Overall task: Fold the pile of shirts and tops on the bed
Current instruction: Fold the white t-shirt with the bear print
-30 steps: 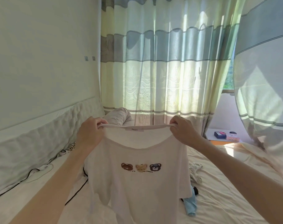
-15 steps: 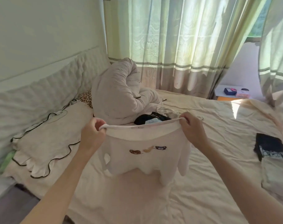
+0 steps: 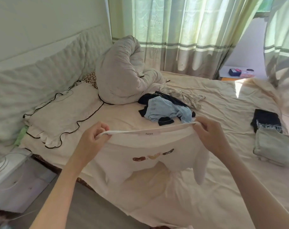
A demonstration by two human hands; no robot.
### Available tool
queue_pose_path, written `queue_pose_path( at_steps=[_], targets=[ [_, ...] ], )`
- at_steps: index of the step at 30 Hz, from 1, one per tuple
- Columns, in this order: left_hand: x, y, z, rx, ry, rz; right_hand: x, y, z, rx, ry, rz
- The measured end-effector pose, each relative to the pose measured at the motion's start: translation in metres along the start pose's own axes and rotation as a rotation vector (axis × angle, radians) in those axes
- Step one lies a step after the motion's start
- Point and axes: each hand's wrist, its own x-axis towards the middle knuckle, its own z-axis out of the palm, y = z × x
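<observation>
Holding white tee (image 3: pixel 150 151) by shoulders at frame centre: left hand (image 3: pixel 93 138) pinches left shoulder, right hand (image 3: pixel 208 134) right shoulder. Collar line taut between them, running left-right; body hangs below toward bed (image 3: pixel 223 100). Unfolded pile (image 3: pixel 165 108) lies just beyond, nearer right hand.

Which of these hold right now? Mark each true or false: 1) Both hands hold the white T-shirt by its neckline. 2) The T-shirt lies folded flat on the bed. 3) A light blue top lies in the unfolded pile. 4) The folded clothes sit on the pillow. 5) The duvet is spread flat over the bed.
1) True: the left hand and right hand pinch the white T-shirt at its neckline.
2) False: it hangs unfolded from the hands above the bed.
3) True: the light blue top lies there among dark garments.
4) False: the folded clothes sit at the bed's right side, far from the pillow.
5) False: the duvet is bunched up near the headboard.
</observation>
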Motion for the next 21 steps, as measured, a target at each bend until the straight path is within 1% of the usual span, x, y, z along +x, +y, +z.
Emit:
queue_pose_path(
  at_steps=[3,7,12,16,18,21],
  targets=[
    [-0.046,0.013,-0.011,-0.022,-0.033,0.079,-0.044,-0.016,-0.018,0.044,0.028,-0.038],
    [-0.095,0.038,-0.025,-0.077,-0.052,0.16,-0.088,-0.035,-0.052,0.095,0.004,-0.056],
    [-0.105,0.067,-0.036,-0.063,-0.116,0.223,-0.09,-0.059,-0.08,0.211,0.1,-0.054],
    [-0.098,0.073,-0.045,-0.053,-0.159,0.223,-0.072,-0.063,-0.085,0.239,0.099,-0.04],
    [-0.082,0.063,-0.037,-0.058,-0.104,0.184,-0.056,-0.054,-0.075,0.225,0.067,-0.015],
    [-0.047,0.039,-0.016,0.013,0.002,0.147,-0.027,-0.029,-0.051,0.154,0.027,0.001]
  ],
)
